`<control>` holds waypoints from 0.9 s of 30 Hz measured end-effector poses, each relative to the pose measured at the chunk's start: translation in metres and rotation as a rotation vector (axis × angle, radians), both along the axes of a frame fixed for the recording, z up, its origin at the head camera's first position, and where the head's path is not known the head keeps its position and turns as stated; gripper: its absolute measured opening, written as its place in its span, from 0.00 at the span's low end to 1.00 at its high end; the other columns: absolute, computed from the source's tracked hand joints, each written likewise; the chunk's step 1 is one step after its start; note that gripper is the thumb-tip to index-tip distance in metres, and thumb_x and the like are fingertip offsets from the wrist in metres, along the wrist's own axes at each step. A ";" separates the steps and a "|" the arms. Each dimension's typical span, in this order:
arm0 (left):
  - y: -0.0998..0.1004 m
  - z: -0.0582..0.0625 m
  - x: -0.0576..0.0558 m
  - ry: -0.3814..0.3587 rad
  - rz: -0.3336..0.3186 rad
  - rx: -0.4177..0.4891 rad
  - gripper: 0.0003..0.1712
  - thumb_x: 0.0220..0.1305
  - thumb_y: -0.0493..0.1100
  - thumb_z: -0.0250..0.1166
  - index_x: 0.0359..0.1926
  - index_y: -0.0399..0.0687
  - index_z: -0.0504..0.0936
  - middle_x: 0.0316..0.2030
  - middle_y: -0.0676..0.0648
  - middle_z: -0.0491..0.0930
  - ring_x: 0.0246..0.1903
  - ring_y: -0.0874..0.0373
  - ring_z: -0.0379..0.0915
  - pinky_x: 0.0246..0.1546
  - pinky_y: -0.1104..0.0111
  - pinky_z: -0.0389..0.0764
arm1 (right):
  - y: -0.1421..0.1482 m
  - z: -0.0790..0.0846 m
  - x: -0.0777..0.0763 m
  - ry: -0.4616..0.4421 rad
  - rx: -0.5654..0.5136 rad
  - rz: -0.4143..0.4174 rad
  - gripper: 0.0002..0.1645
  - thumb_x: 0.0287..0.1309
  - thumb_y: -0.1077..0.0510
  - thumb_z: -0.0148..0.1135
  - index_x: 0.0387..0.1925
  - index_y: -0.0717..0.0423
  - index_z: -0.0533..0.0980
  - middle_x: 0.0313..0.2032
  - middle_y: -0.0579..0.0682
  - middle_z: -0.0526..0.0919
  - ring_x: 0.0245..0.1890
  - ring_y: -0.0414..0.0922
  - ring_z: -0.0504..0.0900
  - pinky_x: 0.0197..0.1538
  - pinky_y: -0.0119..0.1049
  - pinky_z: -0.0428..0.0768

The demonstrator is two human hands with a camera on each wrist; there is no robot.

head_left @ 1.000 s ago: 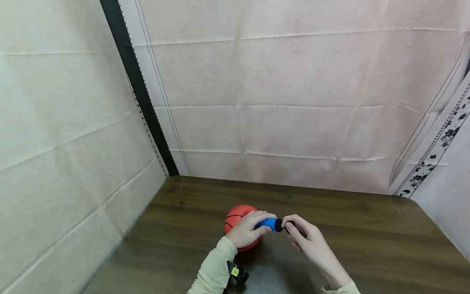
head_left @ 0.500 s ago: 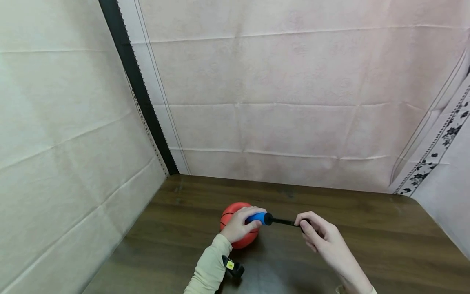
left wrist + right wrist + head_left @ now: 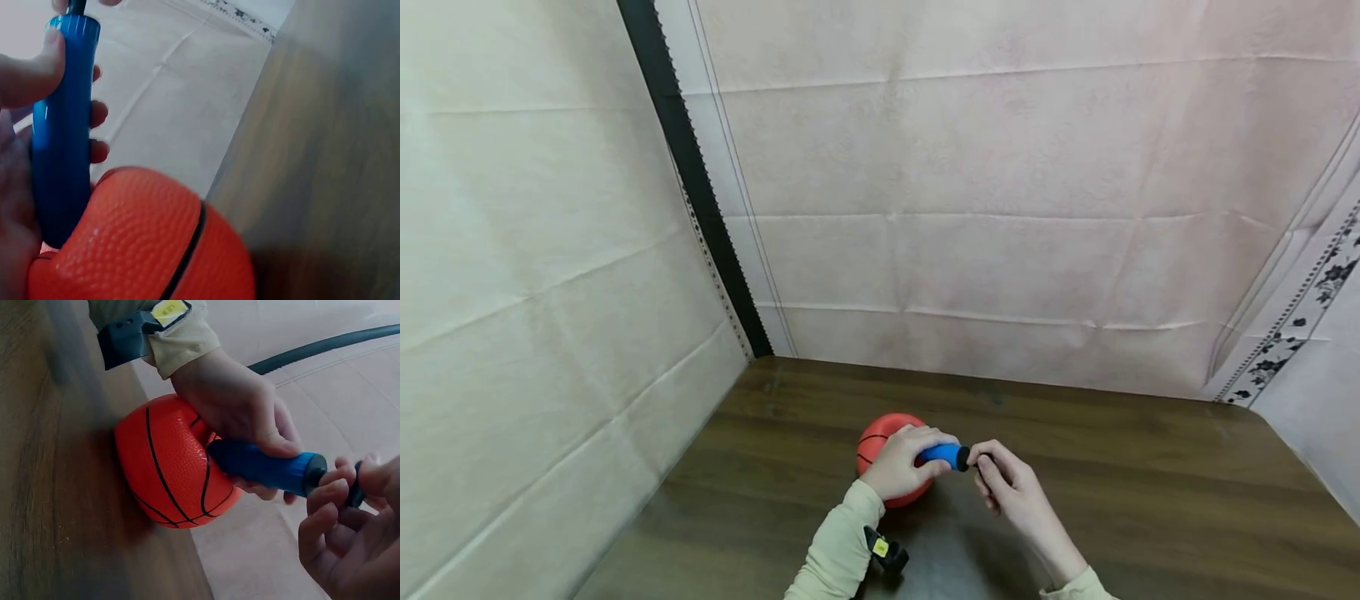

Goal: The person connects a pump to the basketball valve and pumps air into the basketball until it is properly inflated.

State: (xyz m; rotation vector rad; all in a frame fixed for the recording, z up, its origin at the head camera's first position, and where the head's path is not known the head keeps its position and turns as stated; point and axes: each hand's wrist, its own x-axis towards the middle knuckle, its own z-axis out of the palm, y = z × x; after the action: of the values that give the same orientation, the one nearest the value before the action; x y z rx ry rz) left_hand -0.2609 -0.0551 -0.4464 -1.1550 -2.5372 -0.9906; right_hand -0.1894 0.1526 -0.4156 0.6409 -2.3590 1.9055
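My left hand (image 3: pixel 904 463) grips the blue barrel of a small hand pump (image 3: pixel 942 454), its thumb along the near side. The pump's lower end meets a small orange-red basketball (image 3: pixel 880 440) with black lines. In the right wrist view the ball (image 3: pixel 164 465) has a dent where the pump (image 3: pixel 262 465) meets it. My right hand (image 3: pixel 1011 487) pinches the black handle (image 3: pixel 356 486) at the pump's other end, close to the barrel's black cap. Most of the pump rod is inside the barrel. In the left wrist view the fingers wrap the barrel (image 3: pixel 65 125).
The ball sits on a brown wood-grain table (image 3: pixel 760 500). Pale cloth walls (image 3: pixel 985 208) stand behind and at both sides. A black wrist camera (image 3: pixel 889 554) with a yellow label hangs by the left sleeve.
The right hand drew the handle out to the right, baring the black rod, then pushed it back to the barrel. The left hand and ball shifted slightly left, then back right.
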 end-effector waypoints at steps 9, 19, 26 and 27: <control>-0.012 0.016 0.003 0.080 -0.028 -0.029 0.20 0.66 0.50 0.62 0.58 0.56 0.77 0.49 0.52 0.83 0.50 0.60 0.77 0.61 0.54 0.70 | 0.023 0.016 0.008 -0.034 0.036 0.049 0.15 0.73 0.54 0.48 0.48 0.60 0.73 0.25 0.47 0.76 0.20 0.38 0.73 0.25 0.33 0.74; -0.010 0.035 0.009 0.202 -0.036 -0.004 0.20 0.65 0.48 0.63 0.58 0.52 0.77 0.45 0.52 0.83 0.45 0.60 0.75 0.51 0.64 0.74 | 0.046 0.034 0.015 0.098 -0.134 0.077 0.08 0.72 0.65 0.45 0.44 0.62 0.72 0.24 0.41 0.74 0.21 0.40 0.71 0.24 0.36 0.72; 0.011 0.027 0.012 0.223 -0.008 -0.115 0.20 0.68 0.51 0.60 0.57 0.53 0.78 0.42 0.54 0.83 0.41 0.62 0.74 0.46 0.71 0.70 | 0.025 0.008 -0.001 0.007 -0.131 0.127 0.13 0.75 0.60 0.42 0.46 0.68 0.66 0.24 0.42 0.74 0.18 0.41 0.72 0.21 0.36 0.73; 0.013 0.026 0.013 0.224 -0.003 -0.123 0.20 0.67 0.52 0.60 0.57 0.53 0.78 0.42 0.54 0.83 0.41 0.63 0.75 0.46 0.72 0.70 | 0.023 0.005 -0.002 -0.002 -0.123 0.118 0.14 0.75 0.59 0.42 0.46 0.68 0.66 0.24 0.42 0.74 0.18 0.43 0.72 0.20 0.36 0.73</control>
State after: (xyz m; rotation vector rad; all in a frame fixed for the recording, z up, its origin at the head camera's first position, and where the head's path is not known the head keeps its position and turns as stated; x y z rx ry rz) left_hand -0.2477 -0.0418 -0.4202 -1.2267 -2.4456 -0.6703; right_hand -0.1913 0.1756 -0.4105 0.7833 -2.2296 2.0802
